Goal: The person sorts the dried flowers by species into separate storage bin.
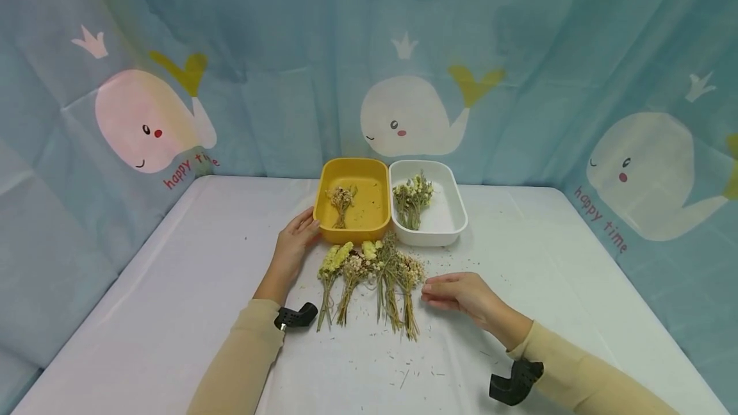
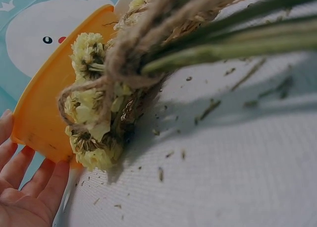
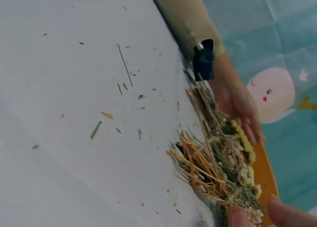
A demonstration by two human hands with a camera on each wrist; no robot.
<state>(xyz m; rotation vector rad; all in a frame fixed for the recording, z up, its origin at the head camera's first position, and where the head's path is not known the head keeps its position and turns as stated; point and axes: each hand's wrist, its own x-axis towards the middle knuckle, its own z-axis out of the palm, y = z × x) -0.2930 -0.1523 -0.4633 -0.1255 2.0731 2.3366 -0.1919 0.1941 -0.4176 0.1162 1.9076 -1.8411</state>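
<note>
Left hand: the left hand (image 1: 295,237) is laid flat, fingers straight and relaxed, against the near left corner of the yellow tray (image 1: 325,230); nothing is grasped by it.
Right hand: the right hand (image 1: 458,292) is rested on the table (image 1: 173,287) with fingers extended toward the bunches; its fingertips (image 3: 238,218) are seen at, and apparently touching, the flower end of the nearest bunch, and nothing is enclosed by them.
Bunches on the table: a row of dried flower bunches (image 1: 369,280), each tied with twine, is laid between the two hands, heads pointed away from the person, stems toward them.
Yellow tray: placed just beyond the left hand's fingers; one small dried bunch (image 1: 341,201) is held in it.
White tray (image 1: 455,210): set touching the yellow tray on its right side, beyond the right hand; a fuller dried bunch (image 1: 412,199) is contained in it.
Table surface: scattered stem bits and crumbs (image 1: 403,364) are seen around and before the hands.
Backdrop: a blue whale-print cloth (image 1: 403,114) is hung behind the trays.
</note>
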